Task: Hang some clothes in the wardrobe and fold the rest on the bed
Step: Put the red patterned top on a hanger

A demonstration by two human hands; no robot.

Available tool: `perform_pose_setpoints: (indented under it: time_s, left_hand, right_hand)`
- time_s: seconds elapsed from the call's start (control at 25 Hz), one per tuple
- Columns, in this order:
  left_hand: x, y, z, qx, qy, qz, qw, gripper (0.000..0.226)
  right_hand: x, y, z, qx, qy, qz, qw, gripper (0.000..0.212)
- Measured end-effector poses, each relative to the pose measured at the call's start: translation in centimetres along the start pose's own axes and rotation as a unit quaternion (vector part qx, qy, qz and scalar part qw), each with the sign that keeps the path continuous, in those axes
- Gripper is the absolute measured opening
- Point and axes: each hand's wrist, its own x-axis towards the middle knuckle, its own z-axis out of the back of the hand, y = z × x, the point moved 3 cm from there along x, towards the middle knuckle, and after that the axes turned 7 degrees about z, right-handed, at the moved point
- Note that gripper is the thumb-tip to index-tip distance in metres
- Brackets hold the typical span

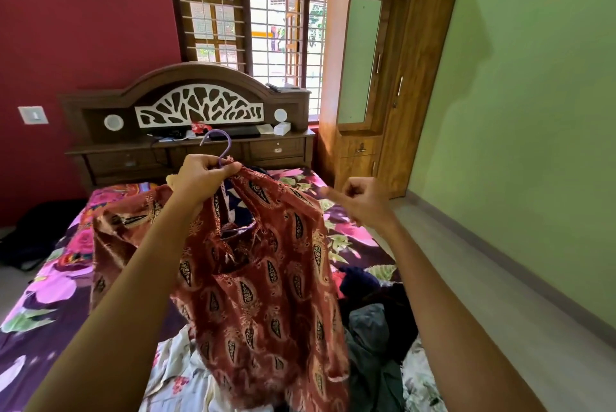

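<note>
A red-brown paisley garment (266, 281) hangs over the bed (50, 288) on a purple hanger (222, 145) whose hook sticks up above my left hand (200, 178). That hand grips the hanger's neck together with the garment's top edge. My right hand (361, 200) is to the right of the garment, fingers curled, with nothing visible in it and apart from the cloth. The wooden wardrobe (393, 78) with a mirror stands at the back right, its doors closed.
More clothes lie heaped on the floral bedsheet: dark and grey pieces (376, 318) at the right, a pale floral one (180, 375) near me. A carved headboard (196, 111) with drawers and a barred window (260, 11) are behind. Bare floor (500, 295) runs along the green wall.
</note>
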Motion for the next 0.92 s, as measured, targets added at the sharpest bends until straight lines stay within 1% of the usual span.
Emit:
perform_pose_setpoints:
  time_s: [0.04,0.08,0.12,0.16,0.2,0.24,0.32,0.36,0.4,0.44,0.48,0.56,0.6,0.64,0.68,0.72,0.8,0.84,0.88,0.92]
  left_hand:
    - [0.1,-0.1,-0.4,0.011,0.003,-0.004,1.000,0.012]
    - [0.1,-0.3,-0.8,0.022,0.011,-0.010,1.000,0.011]
    - [0.2,-0.3,-1.2,0.037,0.017,-0.016,0.999,0.012]
    - [0.3,-0.2,-1.3,0.051,0.019,-0.021,0.998,0.013]
    - [0.4,0.0,-1.3,0.062,0.016,-0.020,0.998,0.013]
    - [0.4,0.2,-1.1,0.074,0.012,-0.016,0.997,0.015]
    - [0.4,1.0,-1.1,0.103,0.028,-0.005,0.994,0.016]
    - [0.2,1.2,-1.4,0.119,0.047,-0.001,0.992,0.018]
    - [-0.1,1.2,-1.9,0.127,0.069,-0.002,0.990,0.020]
    - [-0.2,1.3,-2.3,0.126,0.083,-0.003,0.989,0.022]
    - [-0.3,1.3,-2.4,0.120,0.084,-0.004,0.989,0.024]
    - [0.1,1.6,-2.2,0.093,0.065,0.010,0.993,0.029]
    - [0.3,1.6,-2.0,0.080,0.052,0.023,0.995,0.026]
    - [0.4,1.7,-1.9,0.068,0.039,0.034,0.996,0.022]
    - [0.4,1.6,-1.8,0.057,0.032,0.040,0.997,0.021]
    - [0.4,1.5,-1.9,0.053,0.026,0.047,0.997,0.020]
    - [0.2,1.4,-2.2,0.042,0.022,0.063,0.997,0.019]
    - [0.2,1.5,-2.4,0.029,0.024,0.073,0.997,0.019]
    - [0.1,1.3,-2.6,0.017,0.026,0.081,0.996,0.019]
    - [-0.1,1.2,-2.8,0.011,0.030,0.086,0.996,0.019]
  right_hand:
    - [-0.2,0.9,-1.4,-0.061,0.047,0.018,0.997,0.054]
    - [-0.2,1.3,-2.9,-0.141,0.094,0.028,0.985,0.060]
    - [-0.2,1.3,-4.0,-0.221,0.125,0.036,0.967,0.059]
    - [-0.1,1.2,-4.4,-0.278,0.135,0.041,0.950,0.046]
    - [0.1,1.2,-3.9,-0.301,0.131,0.041,0.944,0.031]
    - [0.4,1.2,-3.1,-0.302,0.129,0.030,0.944,0.020]
    - [1.3,1.2,-1.2,-0.311,0.133,-0.011,0.941,0.013]
    - [1.9,1.3,-0.2,-0.327,0.115,-0.026,0.938,0.010]
    - [2.6,1.4,0.4,-0.345,0.079,-0.031,0.935,0.009]
    - [3.1,1.4,0.6,-0.355,0.040,-0.030,0.933,0.012]
    - [3.4,1.3,0.4,-0.352,0.011,-0.034,0.935,0.020]
    - [2.9,0.4,-0.4,-0.308,-0.023,-0.056,0.949,0.046]
    - [2.3,0.0,-0.9,-0.283,-0.036,-0.053,0.957,0.048]
    - [1.6,-0.1,-1.6,-0.266,-0.038,-0.037,0.962,0.036]
    - [0.7,-0.2,-2.4,-0.254,-0.024,-0.020,0.967,0.023]
    - [-0.2,-0.2,-3.3,-0.247,-0.003,-0.010,0.969,0.023]
    - [-1.8,-0.2,-5.3,-0.242,0.074,-0.013,0.967,0.040]
    - [-2.5,0.0,-6.3,-0.265,0.114,-0.011,0.957,0.046]
    - [-3.0,0.1,-7.3,-0.308,0.144,-0.008,0.940,0.051]
    - [-3.5,0.2,-8.2,-0.346,0.156,-0.007,0.925,0.054]
